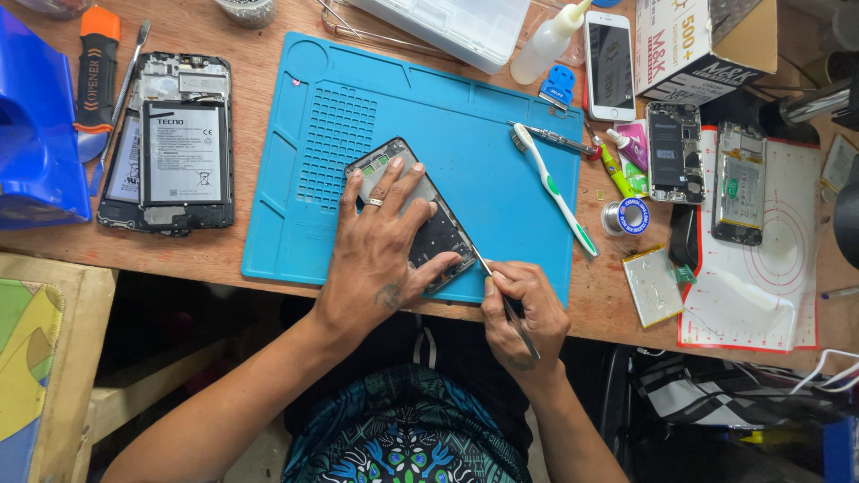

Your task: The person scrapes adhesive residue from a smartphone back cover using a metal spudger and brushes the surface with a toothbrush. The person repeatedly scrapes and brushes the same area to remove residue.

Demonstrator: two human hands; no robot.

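An opened phone frame [413,211] lies slanted on the blue work mat [465,125], near the mat's front edge. The left hand [380,246] lies flat over the frame with fingers spread, pressing it onto the mat. The right hand [523,317], at the mat's front edge, pinches a thin metal pry tool [499,293] whose tip meets the frame's lower corner. A white and green toothbrush [555,190] and a screwdriver [555,139] lie on the mat's right part. Left of the mat sits another opened phone with its battery [170,152] showing. Right of the mat rest more opened phones [676,152] and a solder reel [626,217].
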